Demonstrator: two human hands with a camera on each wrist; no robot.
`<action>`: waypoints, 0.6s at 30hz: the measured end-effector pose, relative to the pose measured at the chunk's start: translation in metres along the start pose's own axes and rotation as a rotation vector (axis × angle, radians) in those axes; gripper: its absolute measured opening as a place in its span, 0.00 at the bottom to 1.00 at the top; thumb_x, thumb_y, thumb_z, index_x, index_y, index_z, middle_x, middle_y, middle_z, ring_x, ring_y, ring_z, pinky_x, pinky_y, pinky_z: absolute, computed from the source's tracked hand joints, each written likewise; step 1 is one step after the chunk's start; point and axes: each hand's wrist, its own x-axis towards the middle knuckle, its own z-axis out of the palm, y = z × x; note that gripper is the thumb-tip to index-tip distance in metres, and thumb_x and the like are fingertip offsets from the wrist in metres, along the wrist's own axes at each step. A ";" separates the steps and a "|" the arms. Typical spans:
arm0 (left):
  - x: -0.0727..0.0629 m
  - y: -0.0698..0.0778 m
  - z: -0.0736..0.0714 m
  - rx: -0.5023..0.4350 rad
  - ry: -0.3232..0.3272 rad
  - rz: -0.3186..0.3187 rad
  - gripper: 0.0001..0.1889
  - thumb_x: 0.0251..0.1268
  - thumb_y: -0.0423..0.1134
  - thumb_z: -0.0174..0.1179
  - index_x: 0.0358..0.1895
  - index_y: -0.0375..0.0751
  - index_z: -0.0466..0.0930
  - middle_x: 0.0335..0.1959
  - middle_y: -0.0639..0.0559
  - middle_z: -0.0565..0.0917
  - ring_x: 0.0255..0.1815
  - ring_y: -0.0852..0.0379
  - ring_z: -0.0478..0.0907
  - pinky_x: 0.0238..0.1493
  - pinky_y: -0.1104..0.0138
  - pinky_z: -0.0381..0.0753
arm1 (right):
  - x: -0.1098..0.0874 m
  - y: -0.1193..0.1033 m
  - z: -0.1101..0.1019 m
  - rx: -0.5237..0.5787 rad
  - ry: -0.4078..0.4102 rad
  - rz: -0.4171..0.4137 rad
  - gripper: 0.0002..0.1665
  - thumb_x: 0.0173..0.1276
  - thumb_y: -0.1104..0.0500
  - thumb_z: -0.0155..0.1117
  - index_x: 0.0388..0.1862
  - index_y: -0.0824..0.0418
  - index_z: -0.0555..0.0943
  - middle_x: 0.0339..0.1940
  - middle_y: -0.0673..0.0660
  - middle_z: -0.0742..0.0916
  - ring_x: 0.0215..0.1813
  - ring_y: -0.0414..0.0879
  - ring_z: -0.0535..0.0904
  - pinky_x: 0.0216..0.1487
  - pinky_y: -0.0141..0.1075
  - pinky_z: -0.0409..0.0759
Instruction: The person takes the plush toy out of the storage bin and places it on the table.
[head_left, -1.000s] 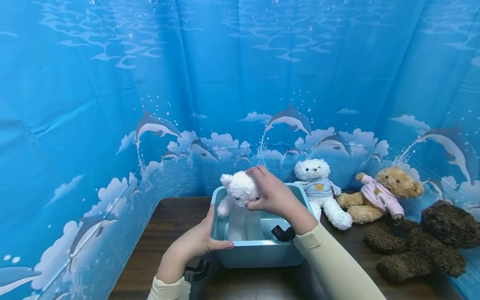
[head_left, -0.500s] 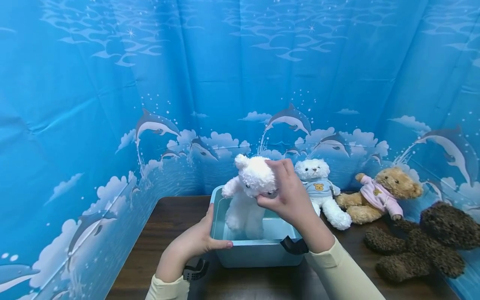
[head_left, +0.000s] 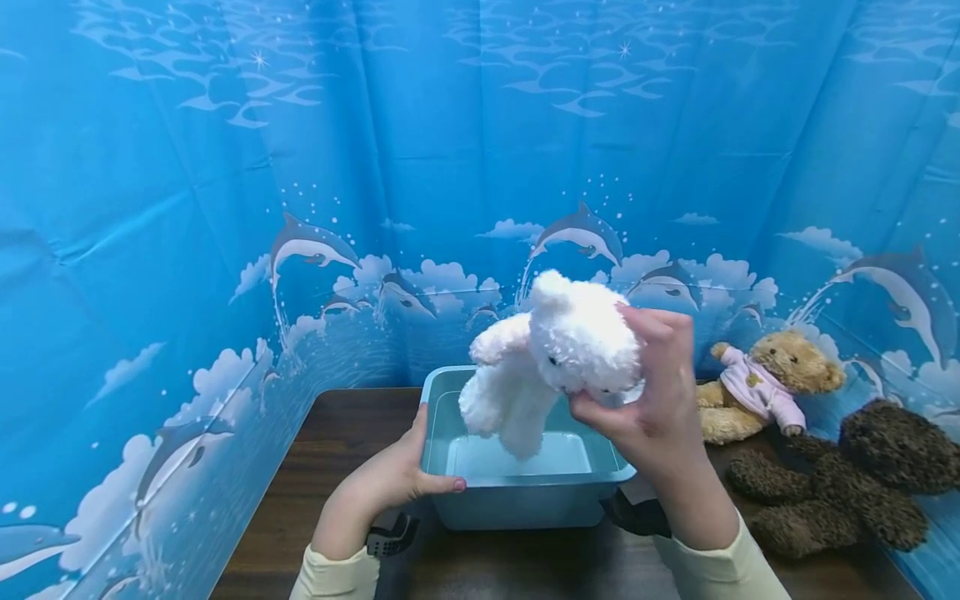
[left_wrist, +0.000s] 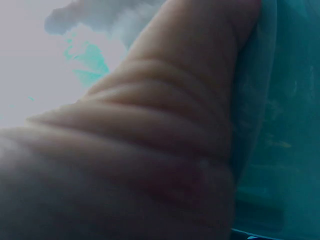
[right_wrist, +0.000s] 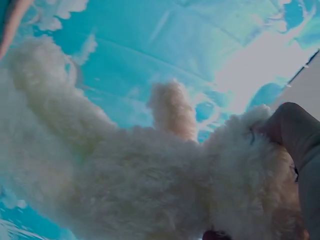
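A white teddy bear point(head_left: 581, 342) without clothes hangs tilted over the light blue plastic tub point(head_left: 525, 482). My right hand point(head_left: 656, 408) grips it by the head, thumb near the muzzle and fingers behind. The bear's legs dangle above the tub's floor. In the right wrist view the bear's furry body point(right_wrist: 150, 180) fills much of the frame, with a finger bent against its head. My left hand point(head_left: 390, 475) holds the tub's left front corner, thumb over the front rim. The left wrist view shows mostly that hand point(left_wrist: 165, 110), dark and blurred, beside the tub's wall point(left_wrist: 280, 125).
On the dark wooden table point(head_left: 345, 425), a tan bear in a pink top point(head_left: 761, 383) leans at the right. Nearer lies a dark brown bear point(head_left: 847, 492). A blue dolphin-print curtain point(head_left: 450, 167) surrounds the table. Another white bear behind my right hand is hidden.
My right hand has lifted the white bear up out of the tub and moved it right and closer, now covering the seated white bear. My left hand has stayed on the tub.
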 end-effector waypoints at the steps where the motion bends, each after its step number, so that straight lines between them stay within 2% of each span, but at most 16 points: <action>1: 0.000 0.000 0.000 0.001 0.001 -0.009 0.78 0.55 0.61 0.84 0.90 0.56 0.23 0.84 0.40 0.63 0.72 0.39 0.75 0.68 0.34 0.81 | 0.002 -0.002 -0.007 0.001 0.052 -0.022 0.50 0.51 0.52 0.79 0.72 0.70 0.74 0.63 0.77 0.74 0.69 0.48 0.69 0.66 0.41 0.75; 5: -0.001 0.000 0.001 0.012 -0.006 -0.017 0.79 0.56 0.61 0.83 0.90 0.53 0.20 0.87 0.36 0.59 0.75 0.35 0.73 0.70 0.34 0.79 | 0.008 -0.013 -0.033 -0.003 0.267 -0.062 0.49 0.49 0.49 0.78 0.63 0.78 0.74 0.58 0.78 0.76 0.68 0.46 0.69 0.68 0.35 0.70; 8: 0.000 0.000 0.002 0.018 -0.003 -0.008 0.78 0.57 0.60 0.83 0.90 0.52 0.21 0.87 0.36 0.59 0.75 0.36 0.74 0.70 0.34 0.79 | 0.008 -0.022 -0.055 -0.017 0.384 -0.024 0.47 0.50 0.50 0.80 0.60 0.79 0.73 0.61 0.73 0.78 0.68 0.48 0.74 0.73 0.36 0.73; 12: 0.001 0.000 0.003 0.007 0.002 0.009 0.78 0.57 0.58 0.84 0.90 0.53 0.22 0.84 0.39 0.62 0.73 0.39 0.75 0.69 0.34 0.79 | 0.002 -0.034 -0.081 -0.013 0.461 0.081 0.46 0.53 0.53 0.82 0.62 0.78 0.72 0.69 0.66 0.79 0.70 0.50 0.77 0.80 0.40 0.73; 14: 0.001 0.000 0.003 0.001 -0.001 0.013 0.78 0.57 0.58 0.84 0.90 0.54 0.21 0.84 0.39 0.62 0.73 0.38 0.75 0.69 0.35 0.80 | -0.004 -0.038 -0.091 0.051 0.506 0.124 0.49 0.54 0.55 0.86 0.64 0.78 0.71 0.71 0.65 0.80 0.71 0.53 0.77 0.81 0.41 0.73; 16: 0.001 0.000 0.003 0.000 -0.004 0.015 0.79 0.56 0.59 0.84 0.90 0.54 0.21 0.85 0.38 0.62 0.74 0.37 0.75 0.69 0.34 0.79 | -0.010 -0.039 -0.099 0.190 0.551 0.167 0.55 0.49 0.60 0.91 0.69 0.77 0.69 0.72 0.67 0.79 0.73 0.57 0.77 0.81 0.42 0.74; 18: 0.001 0.000 0.003 0.000 -0.004 0.019 0.79 0.55 0.60 0.84 0.90 0.54 0.21 0.85 0.39 0.62 0.74 0.37 0.75 0.69 0.34 0.80 | -0.019 -0.035 -0.108 0.194 0.598 0.173 0.63 0.47 0.55 0.95 0.72 0.80 0.66 0.74 0.69 0.78 0.76 0.58 0.76 0.83 0.44 0.71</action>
